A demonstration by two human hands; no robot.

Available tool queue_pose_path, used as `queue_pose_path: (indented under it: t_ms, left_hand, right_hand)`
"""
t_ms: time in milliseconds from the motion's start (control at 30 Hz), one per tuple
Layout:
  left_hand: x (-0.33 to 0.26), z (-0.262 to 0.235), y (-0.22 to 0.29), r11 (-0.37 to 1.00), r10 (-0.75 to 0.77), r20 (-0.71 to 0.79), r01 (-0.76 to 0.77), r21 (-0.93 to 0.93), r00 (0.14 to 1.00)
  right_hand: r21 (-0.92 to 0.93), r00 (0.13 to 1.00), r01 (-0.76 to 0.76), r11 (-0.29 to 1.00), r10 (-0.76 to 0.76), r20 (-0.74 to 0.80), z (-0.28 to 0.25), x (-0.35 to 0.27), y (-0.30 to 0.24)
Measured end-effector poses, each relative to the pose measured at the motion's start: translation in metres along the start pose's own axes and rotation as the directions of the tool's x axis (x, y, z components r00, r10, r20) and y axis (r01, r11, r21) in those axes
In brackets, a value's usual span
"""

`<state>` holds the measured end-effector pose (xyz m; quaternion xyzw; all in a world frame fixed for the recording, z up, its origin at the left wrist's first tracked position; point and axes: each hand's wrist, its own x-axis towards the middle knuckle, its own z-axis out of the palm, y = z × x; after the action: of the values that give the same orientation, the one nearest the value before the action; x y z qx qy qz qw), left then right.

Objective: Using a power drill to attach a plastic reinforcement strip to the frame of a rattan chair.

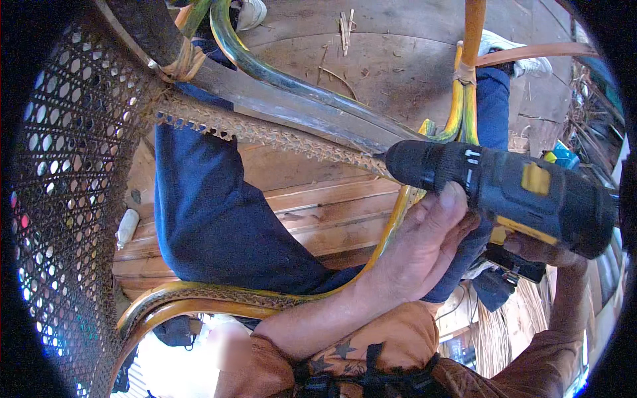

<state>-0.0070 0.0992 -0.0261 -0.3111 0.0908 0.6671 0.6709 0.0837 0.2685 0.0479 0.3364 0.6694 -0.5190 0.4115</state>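
A black and yellow cordless drill lies sideways across the right of the view, its chuck pointing left. My right hand grips its handle, partly hidden under the drill body. My left hand reaches across and is closed at the drill's front just behind the chuck, thumb on top, other fingers mostly hidden. The drill's tip meets the dark, flat rail of a rattan chair frame, at the end of a strip of frayed woven cane. Whether the bit is in the rail I cannot tell.
A woven cane panel fills the left side. Yellow-brown curved rattan poles pass near my forearm; bound uprights stand beyond the drill. My leg in blue trousers is under the frame. A white bottle and cane scraps lie on the floor.
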Motion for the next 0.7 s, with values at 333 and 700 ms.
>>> queue_pose_path:
  t_ms: [333,700]
  left_hand:
    - [0.002,-0.016,0.001,0.999,-0.029,-0.067,0.026,-0.044,0.997]
    - [0.003,-0.013,0.0,0.988,-0.036,-0.104,0.02,-0.153,0.994]
  right_hand:
    - [0.114,0.993,-0.105,0.988,0.099,0.062,0.0,0.013,-0.004]
    - [0.164,0.978,-0.202,0.965,0.191,0.08,-0.006,0.014,-0.017]
